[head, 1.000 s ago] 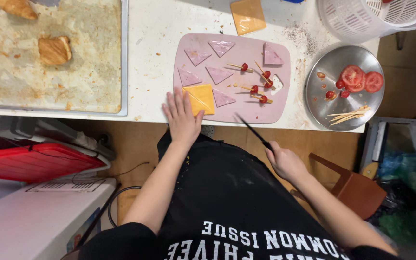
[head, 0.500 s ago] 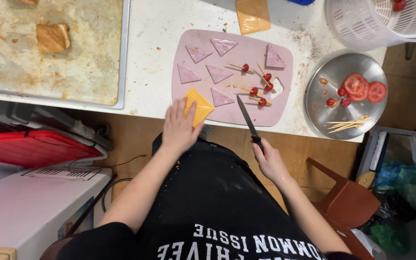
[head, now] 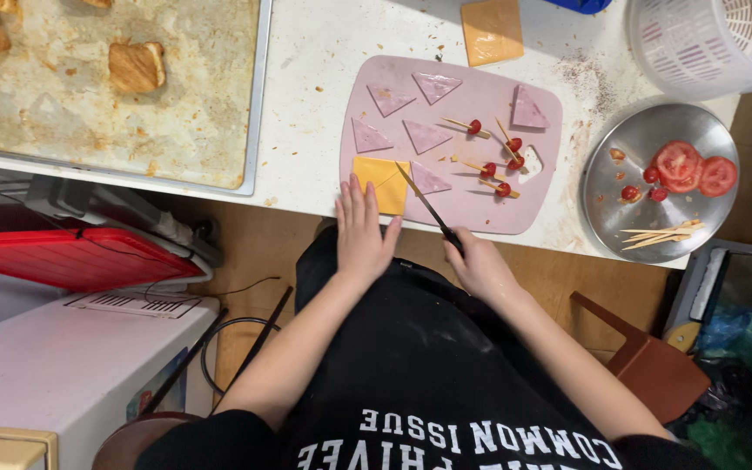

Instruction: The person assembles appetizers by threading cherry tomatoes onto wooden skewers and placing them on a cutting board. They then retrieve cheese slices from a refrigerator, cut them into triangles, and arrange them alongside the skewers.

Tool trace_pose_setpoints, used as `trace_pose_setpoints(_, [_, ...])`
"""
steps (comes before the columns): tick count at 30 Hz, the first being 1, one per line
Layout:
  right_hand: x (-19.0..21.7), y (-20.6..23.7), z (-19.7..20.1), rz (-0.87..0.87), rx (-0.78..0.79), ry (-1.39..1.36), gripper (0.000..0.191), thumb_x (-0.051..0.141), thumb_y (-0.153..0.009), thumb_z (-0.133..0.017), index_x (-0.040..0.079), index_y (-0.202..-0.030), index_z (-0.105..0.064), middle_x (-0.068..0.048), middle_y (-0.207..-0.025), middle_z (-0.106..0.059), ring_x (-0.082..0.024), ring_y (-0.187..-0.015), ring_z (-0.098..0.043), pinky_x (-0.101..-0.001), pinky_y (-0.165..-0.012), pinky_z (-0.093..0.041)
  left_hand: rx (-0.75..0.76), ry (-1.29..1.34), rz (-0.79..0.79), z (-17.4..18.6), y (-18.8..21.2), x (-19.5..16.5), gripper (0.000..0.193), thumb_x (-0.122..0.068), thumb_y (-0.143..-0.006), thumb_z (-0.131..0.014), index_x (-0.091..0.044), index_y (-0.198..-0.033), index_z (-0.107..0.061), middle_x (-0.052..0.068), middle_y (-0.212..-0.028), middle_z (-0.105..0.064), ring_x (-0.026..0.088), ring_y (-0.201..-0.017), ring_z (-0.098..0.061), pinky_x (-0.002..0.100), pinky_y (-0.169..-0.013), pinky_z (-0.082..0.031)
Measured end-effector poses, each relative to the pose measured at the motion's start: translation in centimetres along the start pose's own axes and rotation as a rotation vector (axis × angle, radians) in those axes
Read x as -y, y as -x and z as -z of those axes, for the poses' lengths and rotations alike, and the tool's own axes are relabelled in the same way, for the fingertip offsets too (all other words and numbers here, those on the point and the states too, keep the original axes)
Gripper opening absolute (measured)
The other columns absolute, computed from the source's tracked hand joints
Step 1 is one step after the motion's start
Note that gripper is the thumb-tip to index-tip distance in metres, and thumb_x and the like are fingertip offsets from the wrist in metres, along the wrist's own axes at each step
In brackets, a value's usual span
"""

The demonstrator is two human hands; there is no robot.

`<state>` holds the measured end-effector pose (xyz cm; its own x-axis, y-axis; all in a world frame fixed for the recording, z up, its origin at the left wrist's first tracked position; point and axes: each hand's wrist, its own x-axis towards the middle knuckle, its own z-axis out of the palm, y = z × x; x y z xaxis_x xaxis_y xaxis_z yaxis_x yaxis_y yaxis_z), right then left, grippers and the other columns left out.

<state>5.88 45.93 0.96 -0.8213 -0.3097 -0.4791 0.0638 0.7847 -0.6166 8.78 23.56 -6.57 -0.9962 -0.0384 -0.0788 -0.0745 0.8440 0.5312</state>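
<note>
Head view looks straight down on a pink cutting board (head: pixel 480 91) at the near edge of a white tabletop (head: pixel 306 78). On the board's near left corner lies a square cheese slice (head: pixel 378 181). The left hand (head: pixel 363 231) lies flat with fingers stretched out, fingertips touching the slice's near edge and gripping nothing. The right hand (head: pixel 478 265) is clenched around the dark handle of a knife (head: pixel 426 206), whose thin blade slants across the slice's right corner, tip near the slice's middle.

Also on the board are 5 pinkish meat triangles, one (head: pixel 423 135) near the centre, plus several toothpicks with small tomato pieces (head: pixel 489 170). Another cheese slice (head: pixel 492 30) lies on the tabletop beyond the board. To the right stands a metal bowl (head: pixel 611 218) with tomato rounds (head: pixel 694 167) and bare toothpicks; a white basket (head: pixel 689 43) stands at the far right. On the left a baking tray (head: pixel 132 130) holds pieces of bread (head: pixel 137 67).

The cheese slice is likely light, soft and floppy, a little tacky, and easily torn or dented. It seems best pinned flat with light fingertip pressure near an edge, well clear of the blade, and lifted by a corner.
</note>
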Motion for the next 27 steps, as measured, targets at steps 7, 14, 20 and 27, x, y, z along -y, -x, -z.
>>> trace_pose_setpoints(7, [2.3, -3.6, -3.0, 0.132, 0.011, 0.153, 0.031, 0.028, -0.104, -0.054, -0.001, -0.116, -0.054, -0.03, -0.081, -0.069, -0.049, -0.081, -0.068, -0.0561, -0.072, -0.053, 0.114, -0.147, -0.121, 0.7, 0.3, 3.0, 0.084, -0.048, -0.1, -0.055, 0.002, -0.16, -0.023, 0.021, -0.17, -0.015, 0.036, -0.158, -0.011, 0.056, -0.125, -0.009])
trace_pose_setpoints(14, [3.9, -4.9, -3.1, 0.132, 0.006, 0.241, 0.031, 0.03, -0.106, -0.049, -0.001, -0.112, -0.053, -0.029, -0.078, -0.069, -0.049, -0.076, -0.067, -0.0574, -0.068, -0.052, 0.086, -0.112, -0.068, 0.2, 0.2, 2.4, 0.084, -0.047, -0.1, -0.055, 0.003, -0.16, -0.023, 0.022, -0.169, -0.016, 0.036, -0.158, -0.01, 0.057, -0.125, -0.008])
trace_pose_setpoints(20, [4.7, -5.3, -3.1, 0.118, 0.021, 0.325, 0.031, 0.029, -0.105, -0.049, -0.002, -0.106, -0.054, -0.028, -0.076, -0.069, -0.047, -0.074, -0.069, -0.0561, -0.067, -0.054, 0.083, -0.153, -0.05, 0.1, 0.3, 2.0, 0.083, -0.046, -0.1, -0.054, 0.005, -0.158, -0.026, 0.023, -0.169, -0.017, 0.036, -0.158, -0.01, 0.058, -0.125, -0.007])
trace_pose_setpoints(27, [5.2, -6.2, -3.7, 0.012, 0.021, 0.437, 0.031, 0.03, -0.104, -0.05, -0.001, -0.103, -0.055, -0.026, -0.077, -0.07, -0.045, -0.074, -0.071, -0.0546, -0.066, -0.056, -0.002, -0.138, 0.022, -0.3, -2.1, 2.1, 0.088, -0.05, -0.1, -0.052, 0.011, -0.157, -0.022, 0.026, -0.168, -0.012, 0.04, -0.157, -0.007, 0.063, -0.124, -0.004])
